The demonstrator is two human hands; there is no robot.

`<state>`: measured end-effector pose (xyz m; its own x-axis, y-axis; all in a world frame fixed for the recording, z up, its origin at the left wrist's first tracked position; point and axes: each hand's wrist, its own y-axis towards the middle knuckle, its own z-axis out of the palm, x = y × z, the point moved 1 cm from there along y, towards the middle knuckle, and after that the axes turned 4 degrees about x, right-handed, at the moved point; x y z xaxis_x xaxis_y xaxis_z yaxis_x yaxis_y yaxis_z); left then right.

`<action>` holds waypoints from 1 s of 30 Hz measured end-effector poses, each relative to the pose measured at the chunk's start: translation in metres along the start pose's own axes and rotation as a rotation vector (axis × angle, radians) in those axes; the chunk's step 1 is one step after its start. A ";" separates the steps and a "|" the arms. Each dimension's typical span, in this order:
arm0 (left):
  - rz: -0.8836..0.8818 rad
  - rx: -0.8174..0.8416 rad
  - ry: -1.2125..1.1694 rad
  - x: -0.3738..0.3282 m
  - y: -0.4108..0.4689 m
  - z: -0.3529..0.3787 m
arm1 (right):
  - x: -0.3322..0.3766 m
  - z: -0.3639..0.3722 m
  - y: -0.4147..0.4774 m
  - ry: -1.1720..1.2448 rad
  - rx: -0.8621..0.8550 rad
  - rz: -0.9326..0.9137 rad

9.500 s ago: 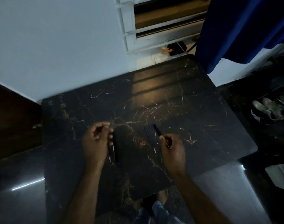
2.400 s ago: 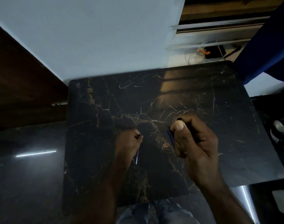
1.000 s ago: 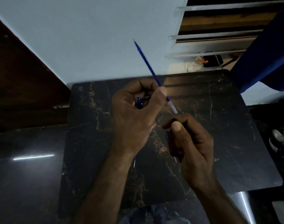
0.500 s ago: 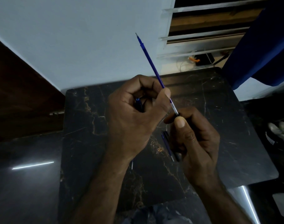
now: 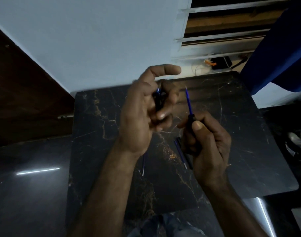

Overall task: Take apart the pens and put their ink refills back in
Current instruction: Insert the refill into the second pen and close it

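My right hand [image 5: 208, 142] grips a dark pen barrel [image 5: 192, 118] upright above the black marble table [image 5: 249, 134]. A blue ink refill [image 5: 188, 101] sticks out of the barrel's top, most of its length inside. My left hand [image 5: 146, 108] hovers just to the left with its forefinger stretched out and a small blue and dark pen part [image 5: 158, 94] tucked against its palm. On the table lie a loose blue refill [image 5: 143, 164] under my left wrist and another blue refill [image 5: 180, 153] beside a dark barrel [image 5: 189, 159], partly hidden by my right hand.
A pale wall and a louvred window [image 5: 223, 33] stand behind the table. A blue curtain [image 5: 283, 48] hangs at the right. Brown wood panelling [image 5: 23, 91] is at the left. Shoes [image 5: 298, 141] lie on the dark floor at the right.
The refill has slid down into the barrel in my right hand. My left hand has let go of the refill and moved a little to the left, its forefinger now extended.
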<state>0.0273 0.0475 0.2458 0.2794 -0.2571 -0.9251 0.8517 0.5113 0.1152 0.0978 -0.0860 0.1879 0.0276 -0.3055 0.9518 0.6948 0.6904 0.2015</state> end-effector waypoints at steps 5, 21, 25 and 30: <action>0.017 -0.256 -0.342 -0.005 0.013 0.000 | -0.001 0.003 -0.001 0.031 -0.021 -0.007; 0.120 -0.247 -0.440 -0.018 0.001 0.019 | 0.016 0.007 -0.007 -0.293 -0.047 -0.124; 0.150 -0.213 -0.371 -0.016 -0.001 0.021 | 0.017 0.008 -0.005 -0.342 -0.054 -0.142; 0.164 -0.182 -0.300 -0.014 0.000 0.020 | 0.016 0.008 -0.005 -0.324 -0.069 -0.142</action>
<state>0.0321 0.0344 0.2656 0.5457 -0.3741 -0.7498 0.6999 0.6956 0.1624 0.0890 -0.0895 0.2042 -0.2945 -0.1636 0.9415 0.7224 0.6069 0.3314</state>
